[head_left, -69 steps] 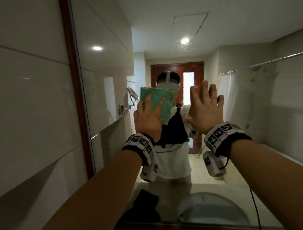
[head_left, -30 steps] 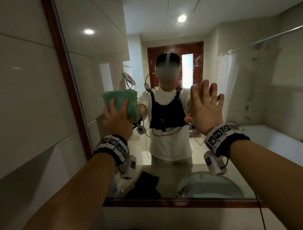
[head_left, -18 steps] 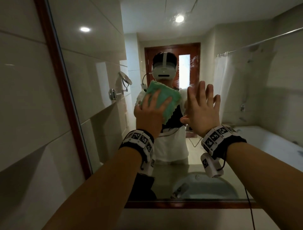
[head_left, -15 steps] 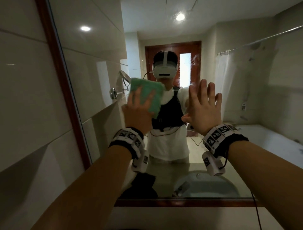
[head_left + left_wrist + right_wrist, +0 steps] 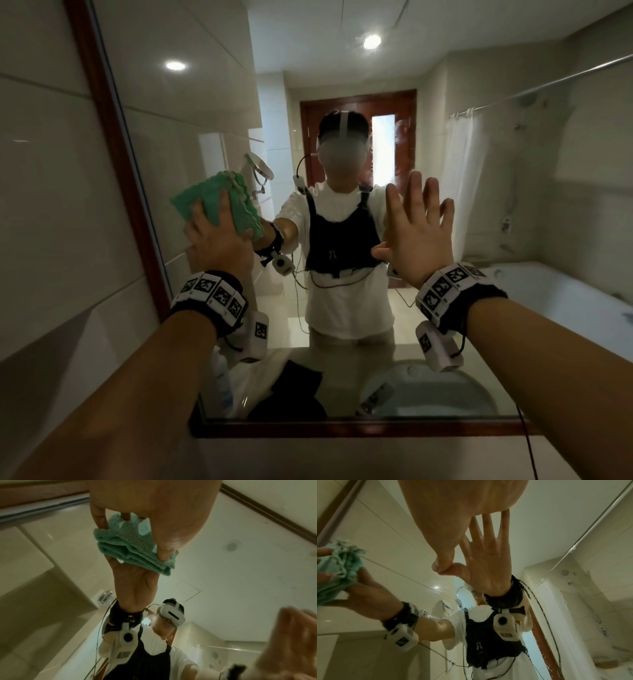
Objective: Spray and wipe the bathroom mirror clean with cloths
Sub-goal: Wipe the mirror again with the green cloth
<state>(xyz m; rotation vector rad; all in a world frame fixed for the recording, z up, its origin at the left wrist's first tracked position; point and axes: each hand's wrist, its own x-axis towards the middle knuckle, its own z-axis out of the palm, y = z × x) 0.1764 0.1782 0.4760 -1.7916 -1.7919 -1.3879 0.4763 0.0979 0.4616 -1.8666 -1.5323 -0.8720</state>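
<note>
The bathroom mirror fills the head view, framed in dark wood. My left hand presses a folded green cloth flat against the glass near the left frame. In the left wrist view the fingers and thumb of that left hand lie on top of the cloth. My right hand rests open on the glass at centre right, fingers spread, holding nothing. The right wrist view shows this right hand meeting its reflection, with the cloth at the left edge.
A beige tiled wall borders the mirror on the left. Reflected in the glass are a sink basin, a dark cloth on the counter, a bottle, a bathtub and a white shower curtain. Droplets speckle the glass.
My left hand has swept the green cloth to the left and a little down, after wiping back and forth across the glass. The right hand has stayed flat in the same spot.
</note>
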